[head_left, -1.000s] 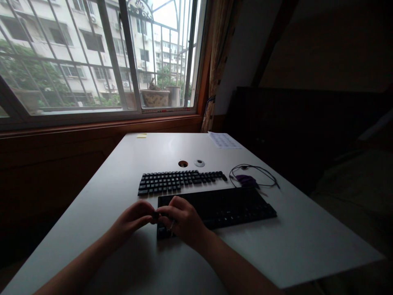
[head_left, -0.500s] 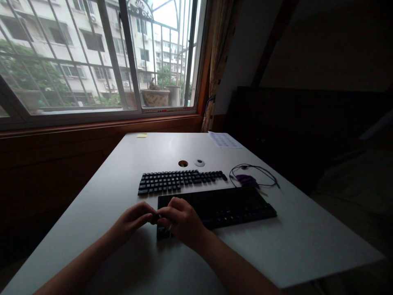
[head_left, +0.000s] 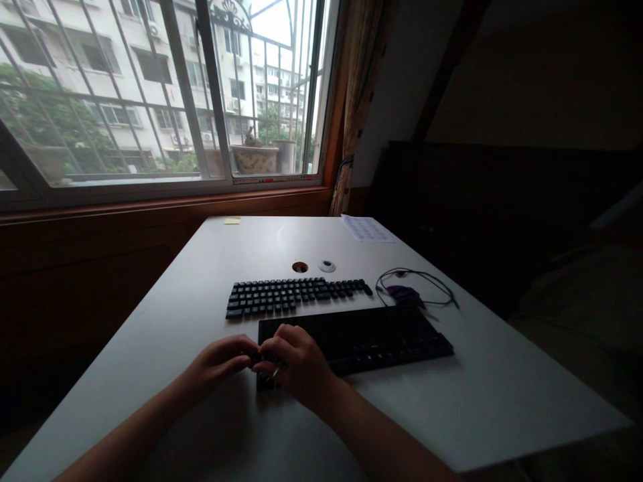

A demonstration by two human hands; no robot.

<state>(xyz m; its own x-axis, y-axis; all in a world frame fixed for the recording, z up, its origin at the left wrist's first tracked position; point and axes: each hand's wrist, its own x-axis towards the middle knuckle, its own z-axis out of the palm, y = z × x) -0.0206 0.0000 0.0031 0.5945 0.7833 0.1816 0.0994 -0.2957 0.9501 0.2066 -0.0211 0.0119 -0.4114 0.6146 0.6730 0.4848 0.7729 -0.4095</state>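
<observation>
My left hand [head_left: 226, 355] is closed, its thumb and fingertips pinching a small black piece that looks like a keycap [head_left: 255, 357]. Against it, the closed fingers of my right hand [head_left: 299, 358] meet the left fingertips. A thin shiny bit shows at the right fingers; whether it is a ring or part of a tool I cannot make out. Both hands are over the left end of a black keyboard [head_left: 382, 335], whose upper area looks bare of keycaps. Beyond it, loose black keycaps [head_left: 266, 294] lie in keyboard-like rows on the white table [head_left: 165, 321].
A coiled black cable [head_left: 437, 276] and a purple cloth-like item [head_left: 403, 295] lie behind the keyboard's right end. Farther back are a cable hole [head_left: 300, 267], its round cover [head_left: 326, 266], a printed sheet [head_left: 369, 229] and a yellow note [head_left: 232, 220]. A barred window stands behind.
My fingers have shifted slightly around the small black piece, and both hands stay together at the keyboard's left end. The keyboard and the rows of keycaps have not moved.
</observation>
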